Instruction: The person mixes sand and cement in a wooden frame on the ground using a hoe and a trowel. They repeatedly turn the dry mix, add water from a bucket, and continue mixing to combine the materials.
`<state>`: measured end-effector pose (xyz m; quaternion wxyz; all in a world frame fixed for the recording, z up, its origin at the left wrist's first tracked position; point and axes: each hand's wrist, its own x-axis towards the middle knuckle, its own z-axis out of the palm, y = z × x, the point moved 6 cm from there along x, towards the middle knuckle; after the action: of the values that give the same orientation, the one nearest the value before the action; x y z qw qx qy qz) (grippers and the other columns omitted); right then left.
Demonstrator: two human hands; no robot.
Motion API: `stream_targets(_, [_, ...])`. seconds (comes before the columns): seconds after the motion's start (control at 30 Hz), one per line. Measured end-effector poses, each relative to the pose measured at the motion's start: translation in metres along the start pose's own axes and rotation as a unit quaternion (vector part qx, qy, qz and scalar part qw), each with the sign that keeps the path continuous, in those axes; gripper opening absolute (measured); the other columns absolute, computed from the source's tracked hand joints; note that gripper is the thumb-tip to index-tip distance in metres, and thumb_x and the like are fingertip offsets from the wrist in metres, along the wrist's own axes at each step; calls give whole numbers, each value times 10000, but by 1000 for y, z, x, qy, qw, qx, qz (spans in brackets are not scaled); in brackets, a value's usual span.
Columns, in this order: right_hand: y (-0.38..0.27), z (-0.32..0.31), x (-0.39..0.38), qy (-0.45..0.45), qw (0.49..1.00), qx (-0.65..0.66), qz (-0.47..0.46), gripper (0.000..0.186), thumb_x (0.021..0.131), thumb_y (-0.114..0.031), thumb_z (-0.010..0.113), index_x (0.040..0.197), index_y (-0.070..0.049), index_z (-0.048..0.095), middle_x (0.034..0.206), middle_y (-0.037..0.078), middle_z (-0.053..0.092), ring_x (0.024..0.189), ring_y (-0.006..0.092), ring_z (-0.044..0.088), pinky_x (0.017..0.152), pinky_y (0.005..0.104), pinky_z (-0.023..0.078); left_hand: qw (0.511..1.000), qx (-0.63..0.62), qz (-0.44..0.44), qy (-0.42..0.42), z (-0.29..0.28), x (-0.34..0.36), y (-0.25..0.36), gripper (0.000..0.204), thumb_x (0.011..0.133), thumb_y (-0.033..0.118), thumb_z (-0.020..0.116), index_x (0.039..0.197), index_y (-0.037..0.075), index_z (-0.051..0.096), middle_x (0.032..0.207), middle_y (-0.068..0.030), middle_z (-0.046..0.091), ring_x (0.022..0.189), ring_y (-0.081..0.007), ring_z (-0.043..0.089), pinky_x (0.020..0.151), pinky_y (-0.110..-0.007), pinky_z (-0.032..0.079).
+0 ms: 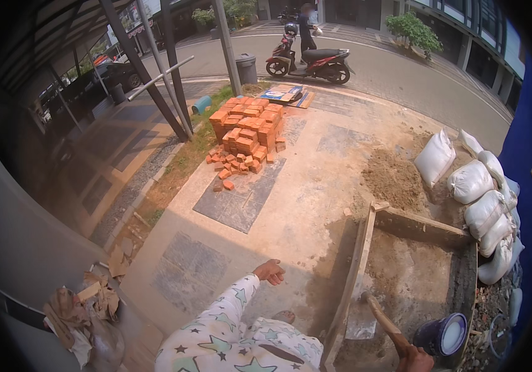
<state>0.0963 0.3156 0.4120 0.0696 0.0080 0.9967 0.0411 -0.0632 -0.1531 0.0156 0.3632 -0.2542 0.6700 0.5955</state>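
Observation:
My right hand (416,359) is at the lower right, closed round the wooden handle (385,321) of a hoe. Its flat, pale metal blade (361,323) rests inside a wooden-sided mixing box (351,282), close to the left board. Sandy grey material (408,266) covers the bottom of that box. Beside my right hand stands a dark bucket (446,335) with pale liquid in it. My left hand (269,271) hangs over the paving left of the box, fingers loosely apart, holding nothing.
Orange bricks (247,127) are stacked ahead, with broken pieces at their foot. A sand heap (393,177) and several white sacks (486,211) lie beyond and right of the box. Torn brown paper (86,310) lies at left. A person (306,31) stands behind a motorbike (309,61) on the road.

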Motion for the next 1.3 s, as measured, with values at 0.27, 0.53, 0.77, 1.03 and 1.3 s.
stream_targets(0.27, [-8, -5, 2, 15, 1000, -3, -25, 146, 815, -162, 654, 958, -144, 680, 787, 129, 667, 676, 340, 659, 601, 454, 529, 969, -45, 241, 35, -41, -37, 207, 711, 924, 200, 583, 1476, -65, 221, 955, -188, 660, 723, -253, 672, 584, -358, 579])
stream_targets(0.53, [-4, -10, 8, 0, 1000, 4, -14, 161, 839, -160, 641, 982, -128, 707, 787, 140, 675, 676, 342, 660, 605, 446, 530, 996, 8, 85, -9, 24, -13, 31, 235, 871, 190, 571, 993, -10, 589, 832, -124, 642, 648, -228, 656, 530, -360, 567])
stream_targets(0.77, [-10, -9, 9, 12, 1000, 5, -25, 151, 841, -169, 643, 970, -144, 717, 806, 135, 679, 689, 340, 665, 608, 453, 530, 986, 166, -8, -4, 2, -8, -142, 251, 893, 195, 592, 1007, -28, 605, 778, -99, 629, 608, -204, 640, 510, -346, 565])
stream_targets(1.03, [3, -5, 13, -10, 1000, -10, 11, 174, 803, -198, 671, 972, -165, 694, 772, 132, 668, 693, 349, 659, 613, 468, 528, 961, 273, 52, 1, -53, 1, -234, 230, 855, 154, 618, 1012, -14, 622, 798, -112, 655, 640, -226, 663, 548, -341, 568])
stream_targets(1.3, [-7, -9, 12, 15, 999, 28, 9, 135, 879, -151, 604, 878, -73, 714, 734, 185, 673, 647, 362, 668, 582, 457, 529, 994, 76, -12, 78, -37, -47, -171, 115, 883, 115, 583, 947, 21, 604, 703, -85, 598, 605, -222, 612, 479, -356, 501])
